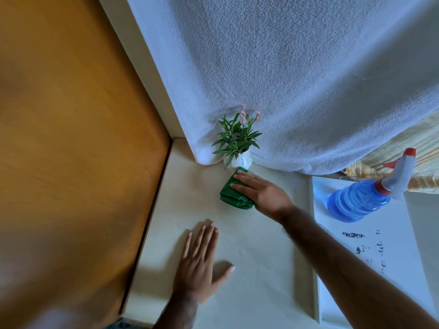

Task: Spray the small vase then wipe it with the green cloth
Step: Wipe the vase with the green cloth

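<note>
1. Small white ceramic vase [240,161] of green leaves stands at the cream bench [261,245] back, touching the folded green cloth [231,194].
2. Right hand [260,192] lies flat, pressing the cloth, ready to wipe.
3. Left hand [202,260] lies spread and empty, bracing.

surface: cream tabletop [249,245] | left: orange-brown wood floor [71,138] | back: white textured cloth [297,79] hanging to tabletop | right: white tray [403,257] | light: soft daylight

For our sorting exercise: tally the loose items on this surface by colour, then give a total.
Green: 1, the green cloth under the right hand
White: 1, the small vase holding a plant
Blue: 1, the spray bottle
Total: 3
</note>
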The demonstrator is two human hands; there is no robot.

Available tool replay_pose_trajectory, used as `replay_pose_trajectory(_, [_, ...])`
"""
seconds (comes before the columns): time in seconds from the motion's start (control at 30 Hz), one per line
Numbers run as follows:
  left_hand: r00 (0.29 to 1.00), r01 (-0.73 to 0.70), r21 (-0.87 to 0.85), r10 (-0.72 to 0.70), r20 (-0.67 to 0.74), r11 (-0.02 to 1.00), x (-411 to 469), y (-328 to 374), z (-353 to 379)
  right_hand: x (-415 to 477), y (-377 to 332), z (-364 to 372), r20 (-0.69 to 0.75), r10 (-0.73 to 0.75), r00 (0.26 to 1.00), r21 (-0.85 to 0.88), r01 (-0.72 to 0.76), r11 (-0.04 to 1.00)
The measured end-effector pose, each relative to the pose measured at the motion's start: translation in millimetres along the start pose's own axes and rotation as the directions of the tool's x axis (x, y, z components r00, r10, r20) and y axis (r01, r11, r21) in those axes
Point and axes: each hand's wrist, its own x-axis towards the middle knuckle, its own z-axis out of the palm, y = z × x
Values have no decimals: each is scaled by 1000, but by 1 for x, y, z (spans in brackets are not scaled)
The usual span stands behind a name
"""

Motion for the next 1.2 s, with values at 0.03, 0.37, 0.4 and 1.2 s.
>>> replay_pose_trajectory(0.03, [1000, -2, -1, 2, -4, 1000, 0, 0, 0, -1, 0, -2, -40, 5, 999, -1, -5, 1000])
replay_pose_trajectory(0.37, [999, -20, 4, 20, -44, 1000, -2, 0, -2, 1, 9, -9, -117, 38, 992, 6, -37, 999])
replay_pose_trajectory(0.4, [999, -20, 1, 20, -45, 1000, -1, 0, -2, 1, 9, -10, -116, 30, 993, 13, -29, 999])
replay_pose_trajectory(1.2, [999, -18, 18, 19, -47, 1000, -1, 1, 0, 2, 3, -2, -106, 42, 993, -5, -43, 999])
